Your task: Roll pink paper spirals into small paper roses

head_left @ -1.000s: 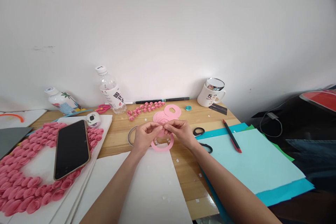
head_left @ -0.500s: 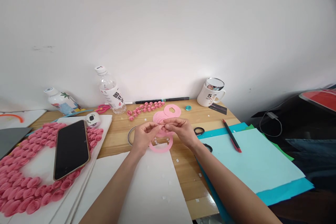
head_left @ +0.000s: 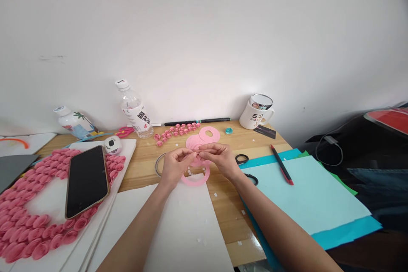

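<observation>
My left hand point(head_left: 174, 165) and my right hand point(head_left: 218, 158) meet over the middle of the wooden table point(head_left: 145, 157). Both pinch a pink paper spiral strip point(head_left: 196, 178), whose loose loop hangs below my fingers and touches the white sheet point(head_left: 188, 229). The fingertips of the two hands are pressed together at the strip's upper end. Just behind my hands lie flat pink paper discs point(head_left: 208, 134) and a row of small rolled pink paper roses point(head_left: 176, 131).
A phone point(head_left: 86, 179) lies on a board ringed with pink paper roses point(head_left: 25, 225) at the left. Two bottles point(head_left: 135, 109), a mug point(head_left: 256, 113), pens, scissors point(head_left: 242, 160), a red pencil point(head_left: 281, 165) and blue-green paper sheets point(head_left: 306, 197) surround my hands.
Both hands shifted very slightly left and up, turning the pink strip between the fingers; its hanging loop dropped a little lower toward the white sheet.
</observation>
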Action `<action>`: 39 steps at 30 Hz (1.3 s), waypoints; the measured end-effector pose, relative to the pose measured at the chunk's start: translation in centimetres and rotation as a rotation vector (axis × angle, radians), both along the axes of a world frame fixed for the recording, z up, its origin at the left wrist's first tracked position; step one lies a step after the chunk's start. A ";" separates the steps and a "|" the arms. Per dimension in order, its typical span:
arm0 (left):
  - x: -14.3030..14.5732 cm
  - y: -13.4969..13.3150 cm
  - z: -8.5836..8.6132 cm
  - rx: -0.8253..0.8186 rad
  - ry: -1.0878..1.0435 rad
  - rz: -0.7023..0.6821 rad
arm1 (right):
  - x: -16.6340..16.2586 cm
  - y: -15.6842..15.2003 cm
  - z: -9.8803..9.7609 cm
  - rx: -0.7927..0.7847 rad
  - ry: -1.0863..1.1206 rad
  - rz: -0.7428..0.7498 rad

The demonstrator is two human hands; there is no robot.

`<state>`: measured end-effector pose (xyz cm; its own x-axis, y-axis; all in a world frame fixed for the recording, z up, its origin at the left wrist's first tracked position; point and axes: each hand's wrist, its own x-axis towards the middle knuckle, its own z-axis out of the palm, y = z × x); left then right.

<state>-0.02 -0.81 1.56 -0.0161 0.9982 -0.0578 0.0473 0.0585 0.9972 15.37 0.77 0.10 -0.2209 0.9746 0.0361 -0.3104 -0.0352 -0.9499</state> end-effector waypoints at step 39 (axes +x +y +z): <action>0.1 -0.1 0.1 -0.001 0.005 -0.009 | -0.1 0.0 0.0 0.020 0.014 -0.042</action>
<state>0.06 -0.95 1.65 -0.0071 0.9982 -0.0590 0.0530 0.0593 0.9968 15.23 0.81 0.11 -0.1796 0.9820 0.0582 -0.3240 -0.0032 -0.9460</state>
